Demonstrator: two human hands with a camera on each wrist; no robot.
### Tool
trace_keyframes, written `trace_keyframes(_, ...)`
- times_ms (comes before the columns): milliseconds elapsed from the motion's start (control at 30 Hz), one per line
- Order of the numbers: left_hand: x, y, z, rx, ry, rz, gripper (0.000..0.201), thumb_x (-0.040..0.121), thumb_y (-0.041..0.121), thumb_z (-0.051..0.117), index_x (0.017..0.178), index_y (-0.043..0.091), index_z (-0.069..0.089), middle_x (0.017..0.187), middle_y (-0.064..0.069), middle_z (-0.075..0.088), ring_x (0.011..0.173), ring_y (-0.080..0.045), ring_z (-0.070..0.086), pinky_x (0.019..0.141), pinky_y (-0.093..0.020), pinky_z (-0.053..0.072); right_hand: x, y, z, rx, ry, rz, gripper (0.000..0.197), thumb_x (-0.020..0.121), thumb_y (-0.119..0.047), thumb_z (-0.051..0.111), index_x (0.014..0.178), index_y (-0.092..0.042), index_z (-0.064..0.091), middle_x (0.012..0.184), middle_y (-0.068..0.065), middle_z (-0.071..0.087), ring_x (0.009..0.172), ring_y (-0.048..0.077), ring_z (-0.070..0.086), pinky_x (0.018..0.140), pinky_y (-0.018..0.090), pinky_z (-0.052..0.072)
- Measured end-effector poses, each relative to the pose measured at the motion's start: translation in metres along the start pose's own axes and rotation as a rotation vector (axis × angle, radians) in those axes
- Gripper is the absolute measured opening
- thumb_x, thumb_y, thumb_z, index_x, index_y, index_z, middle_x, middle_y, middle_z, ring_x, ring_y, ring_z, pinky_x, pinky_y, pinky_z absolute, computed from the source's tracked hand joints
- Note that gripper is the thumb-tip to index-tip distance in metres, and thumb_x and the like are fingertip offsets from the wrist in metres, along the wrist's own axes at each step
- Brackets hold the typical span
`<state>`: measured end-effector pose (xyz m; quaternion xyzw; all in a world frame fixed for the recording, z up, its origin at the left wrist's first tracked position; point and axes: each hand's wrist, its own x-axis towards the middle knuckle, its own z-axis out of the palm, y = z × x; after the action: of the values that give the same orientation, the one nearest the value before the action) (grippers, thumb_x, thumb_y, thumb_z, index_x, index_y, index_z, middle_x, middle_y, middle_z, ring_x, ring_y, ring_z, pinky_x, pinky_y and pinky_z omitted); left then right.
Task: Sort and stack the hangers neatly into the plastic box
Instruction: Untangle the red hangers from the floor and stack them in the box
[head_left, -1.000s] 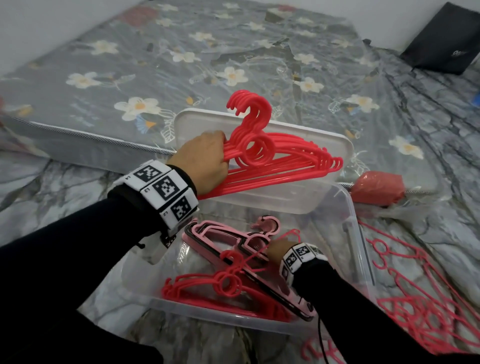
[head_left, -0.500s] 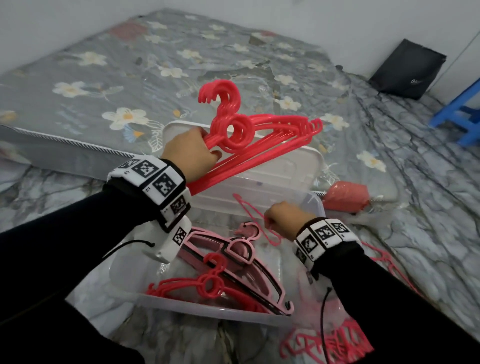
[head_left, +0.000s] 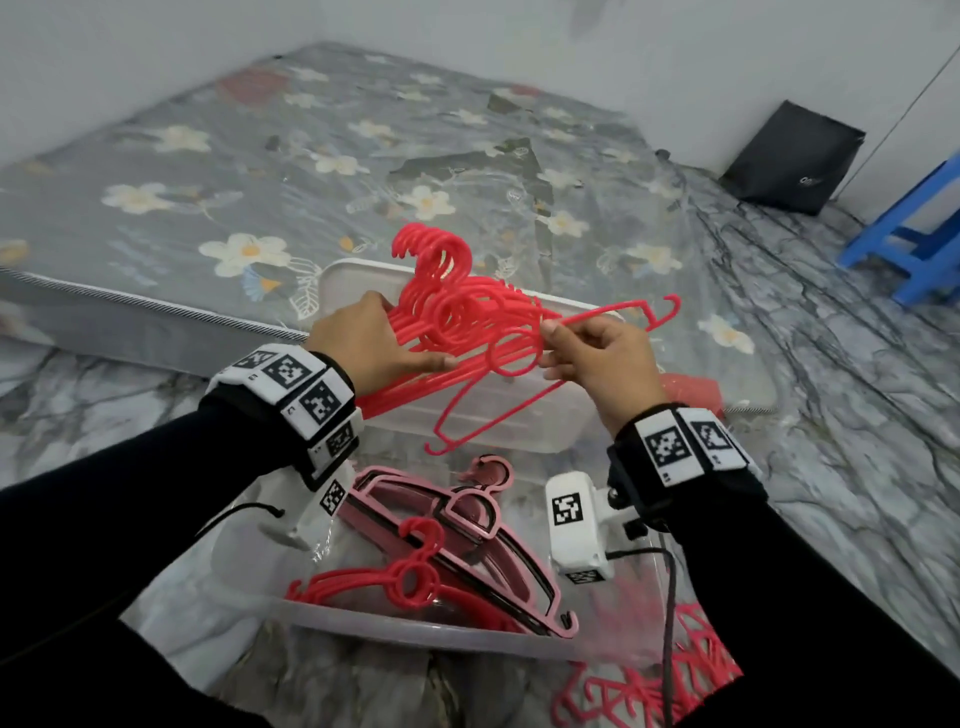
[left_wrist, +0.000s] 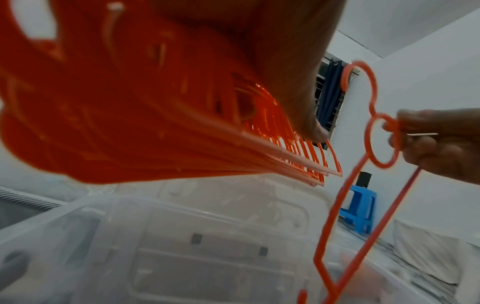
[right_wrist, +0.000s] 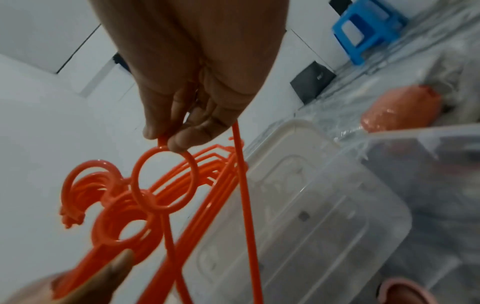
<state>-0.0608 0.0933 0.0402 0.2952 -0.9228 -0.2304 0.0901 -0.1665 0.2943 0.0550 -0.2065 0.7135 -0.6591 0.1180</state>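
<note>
Left hand (left_wrist: 280, 61) gripping red hanger bundle (left_wrist: 145, 127), right hand (left_wrist: 439, 142) pinching single hanger (left_wrist: 381, 142)

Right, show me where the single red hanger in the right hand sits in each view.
Head: single red hanger at centre, pinched by the right hand.
Left wrist: at the right side, ring in the fingertips.
Right wrist: at centre, hanging from the fingertips.
Shared landmark: blue stool.

Glossy red plastic hangers (head_left: 457, 312), translucent plastic box (head_left: 415, 631)
</note>
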Motion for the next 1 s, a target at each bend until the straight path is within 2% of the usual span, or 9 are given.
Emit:
trace_keyframes(133,-0.009,0.011,0.006,-0.049,-0.021,0.032,0.109,0.028,0.097,0.042,0.103,0.018,0.047,0.091,0.004,0.056,0.079,-0.019,0.053,0.068,-0.031,0.037,0.005,-0.003,0.012,0.218,0.012,0.113,0.015,0.09,-0.003,0.059,0.076,0.0,0.055,0.064,0.01,0.058,0.045,0.008,0.061,0.048,0.017,0.052)
trace_keyframes(267,-0.013,0.017,0.012,-0.1,-0.033,0.06,0.105,0.029,0.095,0.045,0.102,0.019,0.045,0.091,0.004,0.057,0.08,-0.018,0.053,0.068,-0.031,0.038,0.01,-0.004,0.01,0.307,0.009,0.225,0.018,0.092,-0.007,0.057,0.075,-0.001,0.054,0.065,0.009,0.055,0.045,0.007,0.059,0.049,0.015,0.053)
trace_keyframes(400,-0.012,0.02,0.016,-0.105,-0.075,0.069,0.082,0.052,0.078,0.069,0.102,0.017,0.047,0.093,0.003,0.059,0.085,-0.02,0.057,0.07,-0.03,0.041,0.012,-0.003,0.011,0.341,0.012,0.244,0.019,0.092,-0.007,0.057,0.075,-0.001,0.054,0.062,0.007,0.057,0.045,0.008,0.06,0.05,0.016,0.053)
trace_keyframes(500,-0.01,0.02,0.017,-0.088,-0.087,0.066,0.062,0.06,0.062,0.063,0.102,0.018,0.049,0.091,0.001,0.062,0.083,-0.022,0.059,0.069,-0.03,0.039,0.009,-0.001,0.015,0.339,-0.009,0.285,0.016,0.091,-0.007,0.059,0.078,0.001,0.055,0.066,0.012,0.057,0.045,0.011,0.062,0.05,0.019,0.055)
trace_keyframes(633,-0.011,0.019,0.018,-0.055,-0.095,0.072,0.048,0.074,0.06,0.057,0.099,0.02,0.047,0.088,0.001,0.058,0.08,-0.024,0.055,0.068,-0.031,0.035,0.014,0.002,0.003,-0.151,-0.021,0.239,0.029,0.079,-0.027,0.075,0.074,-0.003,0.059,0.068,0.012,0.063,0.047,0.014,0.062,0.046,0.022,0.052)
trace_keyframes(733,-0.013,0.017,0.016,-0.007,-0.099,0.088,0.054,0.065,0.059,0.046,0.101,0.019,0.045,0.087,0.0,0.055,0.08,-0.025,0.052,0.068,-0.032,0.034,0.019,0.005,-0.017,-0.925,-0.011,-0.152,0.045,0.069,-0.037,0.08,0.101,-0.013,0.059,0.098,0.002,0.06,0.09,0.015,0.056,0.078,0.027,0.048)
trace_keyframes(800,-0.012,0.016,0.015,0.022,-0.122,0.12,0.053,0.068,0.058,0.048,0.104,0.019,0.045,0.091,-0.002,0.058,0.082,-0.026,0.054,0.069,-0.032,0.035,0.018,0.013,-0.021,-1.199,-0.163,-0.318,0.069,0.071,-0.036,0.075,0.129,-0.015,0.045,0.129,0.005,0.049,0.122,0.022,0.042,0.102,0.04,0.038)
trace_keyframes(900,-0.011,0.013,0.017,0.057,-0.189,0.162,0.056,0.071,0.057,0.052,0.111,0.018,0.048,0.1,-0.004,0.062,0.093,-0.029,0.058,0.075,-0.033,0.041,0.014,0.03,-0.013,-1.302,-0.376,-0.358,0.074,0.079,-0.031,0.064,0.143,-0.015,0.03,0.148,0.006,0.035,0.143,0.024,0.022,0.113,0.047,0.023)
trace_keyframes(1000,-0.012,0.014,0.018,0.083,-0.256,0.186,0.047,0.075,0.052,0.056,0.108,0.02,0.05,0.1,-0.004,0.063,0.089,-0.025,0.057,0.074,-0.031,0.039,0.014,0.036,-0.007,-1.169,-0.497,-0.366,0.063,0.078,-0.023,0.061,0.137,-0.018,0.04,0.14,0.007,0.048,0.142,0.024,0.027,0.111,0.045,0.026)
